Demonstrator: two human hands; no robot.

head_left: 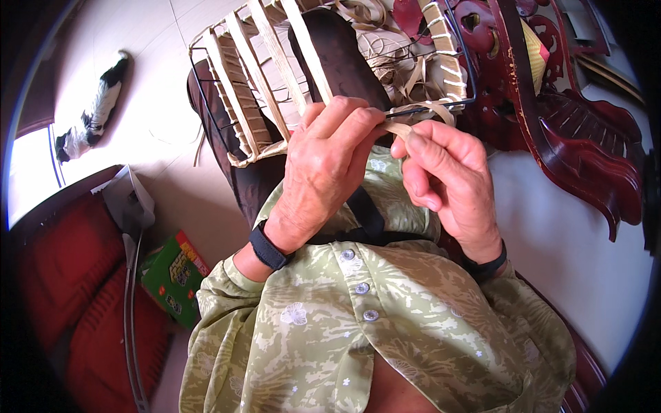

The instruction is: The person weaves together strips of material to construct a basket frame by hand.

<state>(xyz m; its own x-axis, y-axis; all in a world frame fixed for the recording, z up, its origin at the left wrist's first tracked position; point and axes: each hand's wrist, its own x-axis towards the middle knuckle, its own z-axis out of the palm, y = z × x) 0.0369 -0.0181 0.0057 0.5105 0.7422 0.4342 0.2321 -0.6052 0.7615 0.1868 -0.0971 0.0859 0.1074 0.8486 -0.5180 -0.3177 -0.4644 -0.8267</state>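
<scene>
A black wire frame (473, 77) on my lap is partly wrapped and strung with pale flat strips (265, 82). My left hand (323, 162) is closed on the frame's near edge at its middle, where the strips come down; what lies under its fingertips is partly hidden. Just right of it my right hand (447, 182) pinches a beige flat strip (398, 129) between thumb and forefinger, its other fingers curled. Loose coils of similar strips (392, 58) lie inside the frame's right part.
Carved dark-red wooden furniture (558, 151) stands at the right. A black-and-white animal (96, 110) lies on the tiled floor (158, 89) at the upper left. A red cushioned seat (82, 261), a green box (172, 279) and a bent metal object (127, 199) are at the lower left.
</scene>
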